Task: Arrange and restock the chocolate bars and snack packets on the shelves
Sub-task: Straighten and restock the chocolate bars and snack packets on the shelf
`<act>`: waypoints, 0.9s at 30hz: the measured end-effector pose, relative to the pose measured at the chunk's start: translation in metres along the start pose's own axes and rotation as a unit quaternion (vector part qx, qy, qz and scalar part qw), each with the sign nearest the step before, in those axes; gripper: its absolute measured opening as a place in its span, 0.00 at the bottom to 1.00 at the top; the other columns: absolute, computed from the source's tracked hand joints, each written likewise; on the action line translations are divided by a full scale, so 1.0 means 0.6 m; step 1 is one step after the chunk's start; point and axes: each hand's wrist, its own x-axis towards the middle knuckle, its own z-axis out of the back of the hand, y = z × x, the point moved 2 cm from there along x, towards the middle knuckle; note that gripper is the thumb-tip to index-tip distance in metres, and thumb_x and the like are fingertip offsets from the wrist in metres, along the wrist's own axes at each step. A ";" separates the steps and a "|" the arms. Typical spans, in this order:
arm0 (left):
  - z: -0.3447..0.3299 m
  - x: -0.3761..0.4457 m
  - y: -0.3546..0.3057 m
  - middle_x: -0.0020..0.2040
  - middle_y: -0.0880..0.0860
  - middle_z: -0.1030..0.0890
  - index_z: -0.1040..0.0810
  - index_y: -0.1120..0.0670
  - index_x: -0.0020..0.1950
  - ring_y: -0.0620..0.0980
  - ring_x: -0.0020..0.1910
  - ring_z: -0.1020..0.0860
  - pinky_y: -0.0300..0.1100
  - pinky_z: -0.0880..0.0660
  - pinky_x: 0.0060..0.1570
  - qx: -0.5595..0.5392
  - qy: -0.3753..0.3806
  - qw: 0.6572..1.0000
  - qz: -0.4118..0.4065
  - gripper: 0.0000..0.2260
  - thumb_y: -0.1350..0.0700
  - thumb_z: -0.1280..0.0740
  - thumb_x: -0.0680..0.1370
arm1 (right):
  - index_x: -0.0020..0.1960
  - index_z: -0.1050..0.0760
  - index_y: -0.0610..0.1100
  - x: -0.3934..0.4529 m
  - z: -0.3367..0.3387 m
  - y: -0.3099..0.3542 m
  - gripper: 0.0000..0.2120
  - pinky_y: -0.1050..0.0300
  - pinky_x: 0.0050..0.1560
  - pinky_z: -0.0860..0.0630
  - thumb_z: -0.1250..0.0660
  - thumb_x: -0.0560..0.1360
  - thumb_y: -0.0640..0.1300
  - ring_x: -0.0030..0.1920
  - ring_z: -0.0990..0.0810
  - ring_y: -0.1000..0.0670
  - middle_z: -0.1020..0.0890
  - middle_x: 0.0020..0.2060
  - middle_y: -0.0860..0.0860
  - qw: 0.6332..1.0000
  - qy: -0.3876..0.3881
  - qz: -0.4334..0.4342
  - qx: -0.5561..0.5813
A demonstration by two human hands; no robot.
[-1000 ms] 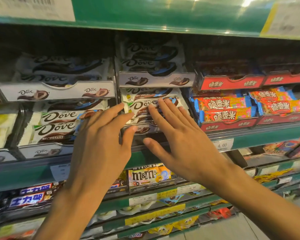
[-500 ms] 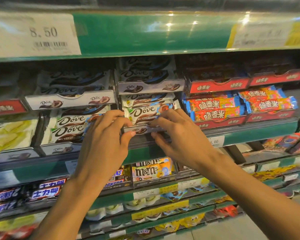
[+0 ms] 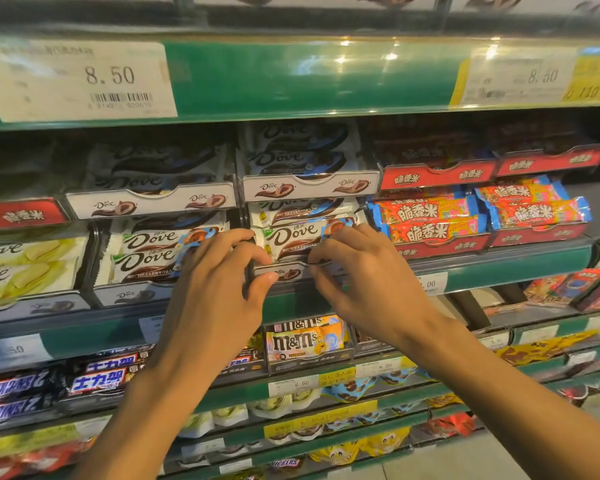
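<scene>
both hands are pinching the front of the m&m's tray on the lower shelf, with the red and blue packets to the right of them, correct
Not quite: in the head view the left hand and right hand pinch the front of the Dove tray, one shelf above the m&m's packets. The red and blue packets do lie to the right of them.

White Dove bars (image 3: 293,233) flat in tray (image 3: 288,273)

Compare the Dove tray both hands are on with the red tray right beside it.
The Dove tray has a white front lip; the red tray has a red one. The Dove tray holds white-and-brown bars, the red tray orange, blue-ended packets. The left hand and right hand grip the Dove tray; nothing touches the red tray. Both sit on one shelf.
</scene>
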 end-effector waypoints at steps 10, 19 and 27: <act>0.014 -0.028 -0.036 0.68 0.45 0.31 0.25 0.46 0.64 0.47 0.69 0.36 0.40 0.48 0.69 0.015 -0.001 1.000 -0.006 0.15 0.45 0.35 0.78 | 0.51 0.20 0.47 -0.025 0.039 0.003 0.06 0.47 0.50 0.26 0.32 0.75 0.45 0.48 0.25 0.47 0.21 0.46 0.52 0.997 -0.038 -0.069 -0.005; -0.037 -0.070 -0.172 0.61 0.36 0.27 0.26 0.42 0.65 0.33 0.58 0.29 0.35 0.31 0.57 -0.192 0.066 0.979 0.015 0.16 0.41 0.43 0.80 | 0.65 0.26 0.50 -0.166 0.151 -0.050 0.16 0.55 0.56 0.26 0.34 0.79 0.54 0.58 0.23 0.52 0.20 0.59 0.54 0.977 -0.003 -0.189 0.102; -0.257 -0.173 -0.352 0.64 0.34 0.26 0.27 0.37 0.65 0.33 0.63 0.29 0.37 0.30 0.62 -0.340 0.271 0.899 0.055 0.17 0.38 0.42 0.77 | 0.64 0.27 0.57 -0.499 0.207 -0.173 0.19 0.66 0.54 0.27 0.35 0.76 0.63 0.57 0.24 0.63 0.23 0.56 0.67 0.897 -0.015 -0.413 0.156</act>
